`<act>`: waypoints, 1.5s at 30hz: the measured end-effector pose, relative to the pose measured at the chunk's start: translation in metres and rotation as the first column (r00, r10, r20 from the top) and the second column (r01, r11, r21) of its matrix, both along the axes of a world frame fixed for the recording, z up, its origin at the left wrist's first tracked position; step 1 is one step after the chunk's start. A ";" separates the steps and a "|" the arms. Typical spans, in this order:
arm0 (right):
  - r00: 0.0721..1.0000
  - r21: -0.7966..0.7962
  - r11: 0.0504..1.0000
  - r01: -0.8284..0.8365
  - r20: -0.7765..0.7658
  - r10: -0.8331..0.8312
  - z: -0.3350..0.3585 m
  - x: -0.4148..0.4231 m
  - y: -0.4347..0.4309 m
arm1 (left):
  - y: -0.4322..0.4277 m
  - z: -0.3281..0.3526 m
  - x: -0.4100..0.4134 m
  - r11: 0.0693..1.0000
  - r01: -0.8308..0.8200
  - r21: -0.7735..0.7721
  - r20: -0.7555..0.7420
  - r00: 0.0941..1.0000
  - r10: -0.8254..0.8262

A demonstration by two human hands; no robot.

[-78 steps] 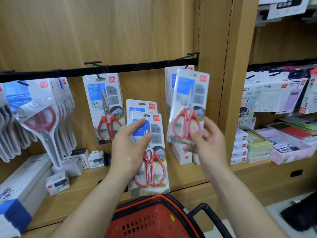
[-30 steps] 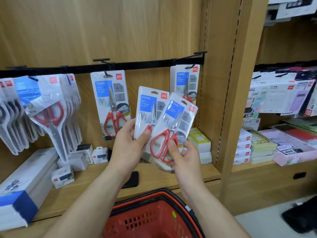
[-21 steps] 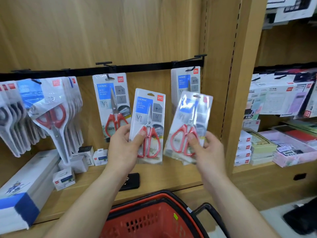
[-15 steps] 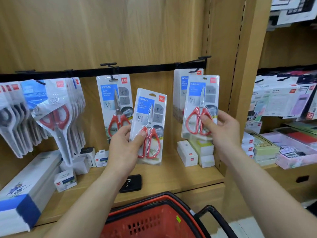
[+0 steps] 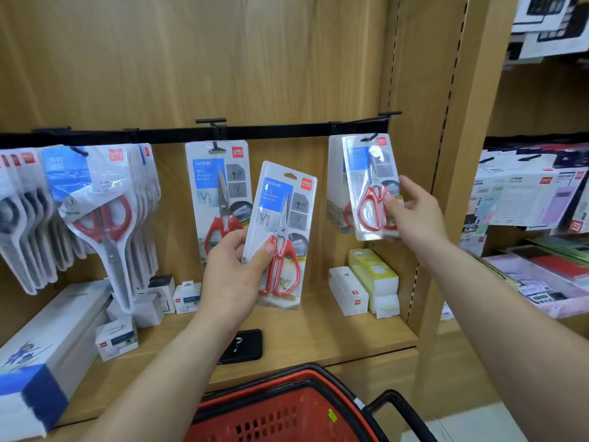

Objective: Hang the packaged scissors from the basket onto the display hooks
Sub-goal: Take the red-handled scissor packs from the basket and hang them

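My right hand (image 5: 414, 212) pinches a pack of red-handled scissors (image 5: 369, 173) by its lower edge. The pack's top hole is up at the tip of the right display hook (image 5: 369, 138), in front of several packs hanging there. My left hand (image 5: 236, 275) grips another pack of red-handled scissors (image 5: 283, 218) upright, in front of the shelf. Behind it, one pack (image 5: 216, 186) hangs on the middle hook (image 5: 216, 145). The red basket (image 5: 287, 406) is at the bottom of the view, under my arms.
A black rail (image 5: 271, 132) carries the hooks across the wooden back panel. Many larger scissor packs (image 5: 95, 212) hang at the left. Small boxes (image 5: 366, 282) and a black phone (image 5: 242, 346) lie on the wooden shelf. A wooden upright (image 5: 446, 154) stands right of the hook.
My right hand took a pack from the ones in my left hand and raised it up and right to the right hook. My left hand stayed about where it was, with one pack.
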State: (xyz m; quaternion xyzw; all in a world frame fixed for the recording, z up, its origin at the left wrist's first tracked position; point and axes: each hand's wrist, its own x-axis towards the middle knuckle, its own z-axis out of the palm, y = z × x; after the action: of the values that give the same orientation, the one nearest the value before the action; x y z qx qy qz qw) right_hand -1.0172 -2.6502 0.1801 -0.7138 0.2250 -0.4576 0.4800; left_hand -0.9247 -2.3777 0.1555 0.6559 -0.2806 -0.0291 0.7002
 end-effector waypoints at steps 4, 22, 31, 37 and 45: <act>0.945 -0.145 0.978 0.153 -0.266 -0.187 0.003 0.008 0.018 | -0.001 0.000 -0.005 1.000 0.014 -0.019 0.001 1.000 -0.014; 0.952 0.249 0.919 -0.304 0.050 0.302 -0.022 -0.039 0.120 | -0.015 0.005 -0.021 0.984 0.043 0.173 0.146 0.987 -0.069; 0.991 0.209 0.978 -0.019 0.134 -0.009 0.014 -0.019 0.047 | 0.001 0.018 0.001 0.858 -0.209 0.469 0.447 0.894 -0.027; 0.995 0.150 0.989 0.003 0.097 -0.018 0.000 -0.012 0.029 | 0.006 0.020 0.016 0.820 -0.261 0.510 0.498 0.867 -0.034; 0.977 0.047 0.980 0.194 -0.102 -0.189 -0.002 0.020 0.024 | 0.007 0.003 0.018 0.787 -0.273 0.553 0.504 0.862 -0.055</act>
State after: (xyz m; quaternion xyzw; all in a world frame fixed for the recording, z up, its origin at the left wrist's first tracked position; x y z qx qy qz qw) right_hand -0.9973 -2.6265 0.1785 -0.6962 0.3285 -0.4601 0.4423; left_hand -0.9066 -2.3712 0.1585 0.8456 -0.3860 0.0934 0.3567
